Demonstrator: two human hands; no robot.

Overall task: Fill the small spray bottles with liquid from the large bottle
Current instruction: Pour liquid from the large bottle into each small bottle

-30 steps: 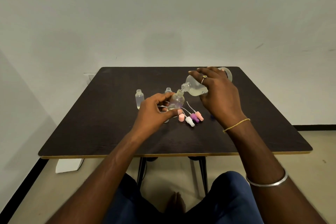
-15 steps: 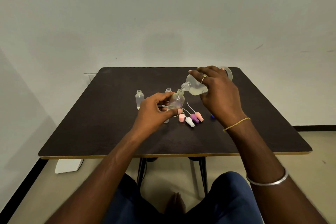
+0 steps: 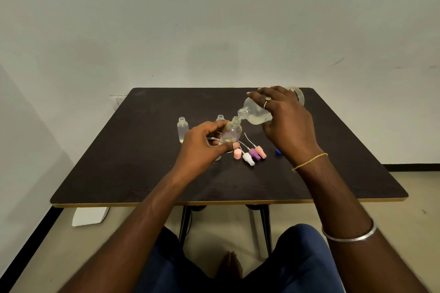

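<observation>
Nearest on the dark table point(image 3: 133, 173), a cluster of loose spray caps point(image 3: 250, 155) is laid out, pink, white and purple, with thin dip tubes attached; a small blue item point(image 3: 278, 151) is partly hidden just beside the right wrist and cannot be identified. Above the caps, the left hand point(image 3: 202, 147) is closed around a small spray bottle point(image 3: 231, 131), which is held tilted and raised off the table, its open neck turned toward the right. The right hand point(image 3: 285, 121) is clasped over the large bottle point(image 3: 256, 112), which is tipped nearly flat, its mouth set just at the small bottle's neck; pale liquid is seen pooled along its lower side. Whether a stream is running cannot be told. Farther back, two more small bottles point(image 3: 182, 129) are stood upright and uncapped, one largely hidden behind the left hand. Risk is judged as follows: both necks are narrow and both bottles are held in the air, so a slight drift of either hand could send liquid onto the fingers, the caps and the table; overfilling is also likely if the tilt is not eased in time. Against the earlier frames, almost nothing is altered: both grasps and the mouth-to-neck alignment are unchanged.
</observation>
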